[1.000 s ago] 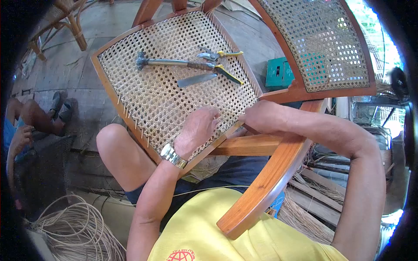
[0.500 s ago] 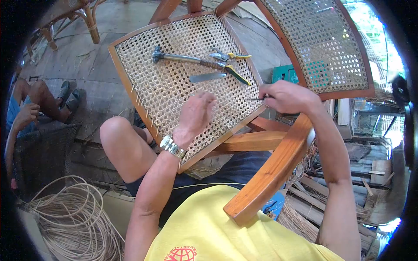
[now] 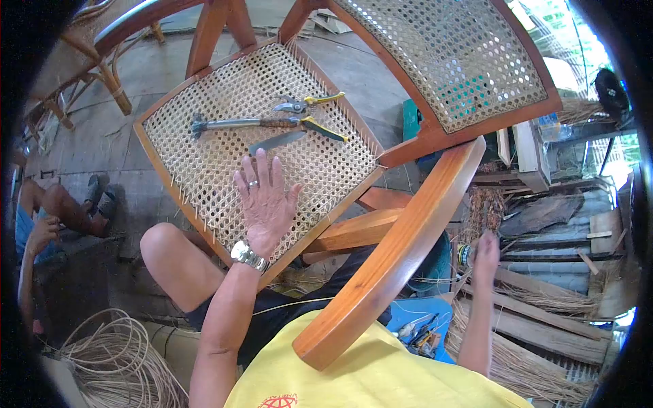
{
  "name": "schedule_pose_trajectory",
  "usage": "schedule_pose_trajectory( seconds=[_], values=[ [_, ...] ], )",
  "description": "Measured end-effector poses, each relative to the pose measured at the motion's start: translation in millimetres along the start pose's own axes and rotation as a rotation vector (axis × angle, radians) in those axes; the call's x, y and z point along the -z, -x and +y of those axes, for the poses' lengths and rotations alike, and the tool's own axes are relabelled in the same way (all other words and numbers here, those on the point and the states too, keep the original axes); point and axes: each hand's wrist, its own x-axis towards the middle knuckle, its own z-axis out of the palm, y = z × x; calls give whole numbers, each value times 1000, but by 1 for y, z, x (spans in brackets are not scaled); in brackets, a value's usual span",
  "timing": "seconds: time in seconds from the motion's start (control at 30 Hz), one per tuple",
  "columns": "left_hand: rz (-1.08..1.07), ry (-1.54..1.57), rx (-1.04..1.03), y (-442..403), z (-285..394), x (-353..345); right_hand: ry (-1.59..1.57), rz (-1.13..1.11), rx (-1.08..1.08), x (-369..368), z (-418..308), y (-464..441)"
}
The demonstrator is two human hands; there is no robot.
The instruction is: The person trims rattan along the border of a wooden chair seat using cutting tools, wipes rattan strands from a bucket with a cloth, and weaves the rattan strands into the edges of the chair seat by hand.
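My left hand [image 3: 265, 207], with a ring and a wristwatch [image 3: 249, 256], lies flat with spread fingers on the woven cane seat [image 3: 204, 153] of a wooden chair. Just beyond its fingertips is a flat blade [image 3: 277, 142]. A hammer [image 3: 238, 123] and yellow-handled pruning shears [image 3: 309, 104] rest on the same cane. My right hand [image 3: 486, 255] is out to the right, past the wooden armrest [image 3: 401, 251], beside a small can [image 3: 464, 255]. It is blurred, so its fingers and anything in them cannot be made out.
Coiled cane strands [image 3: 122, 357] lie at lower left. Another person [image 3: 51, 211] sits at the far left. A blue tray [image 3: 425, 326] of tools is near my right side, with wooden planks [image 3: 544, 333] beyond. The caned backrest [image 3: 456, 68] rises at upper right.
My right hand has left the seat's right corner and moved down and right, past the armrest. My left hand has opened out flat on the cane. The view has shifted.
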Motion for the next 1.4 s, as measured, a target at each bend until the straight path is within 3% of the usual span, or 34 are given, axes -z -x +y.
schedule_pose_trajectory(
  seconds=[0.03, 0.1, 0.17, 0.27, 0.43, 0.5, 0.53, 0.6, 0.8, 0.87, 1.0, 1.07, 1.13, 1.17, 1.23, 1.4],
  values=[
    [1, -7, -8, -1, 0, -1, -93, -29, -311, -11, -27, 35],
    [24, -19, -16, 0, 1, -2, -239, -153, -396, -26, 56, 79],
    [16, -31, -25, 0, 3, 0, -281, -213, -730, -42, 73, 112],
    [-6, -48, -14, 0, 4, 2, -358, -326, -764, -63, 82, 132],
    [-26, -68, -19, 0, 5, 2, -239, -495, -659, -80, 70, 120],
    [-42, -72, -31, 1, 5, 3, -155, -612, -415, -82, 73, 116],
    [-39, -81, -37, 1, 5, 2, -166, -612, -416, -82, 74, 116],
    [-45, -79, -39, 1, 4, 0, -152, -491, -168, -86, 77, 116],
    [-36, -104, -107, 3, -5, -4, -79, -197, -233, -79, 19, 99],
    [-9, -110, -169, 6, 8, -15, 11, -117, -264, -50, 41, 121],
    [-60, -168, -63, -4, 11, 8, 89, -1, -328, -35, 96, 124],
    [-115, -159, 21, -9, 13, 21, -89, -98, -355, -35, 99, 127],
    [-133, 169, 28, -25, 13, 30, -156, -203, -323, -50, 73, 124],
    [-124, 159, 46, -38, 7, 27, -202, -270, -317, -55, 50, 125],
    [204, 66, -151, -64, -3, 13, -170, -355, -283, -63, -6, 118],
    [150, -60, -84, -95, -27, -4, -538, -386, -142, -92, -73, 104]
  ],
)
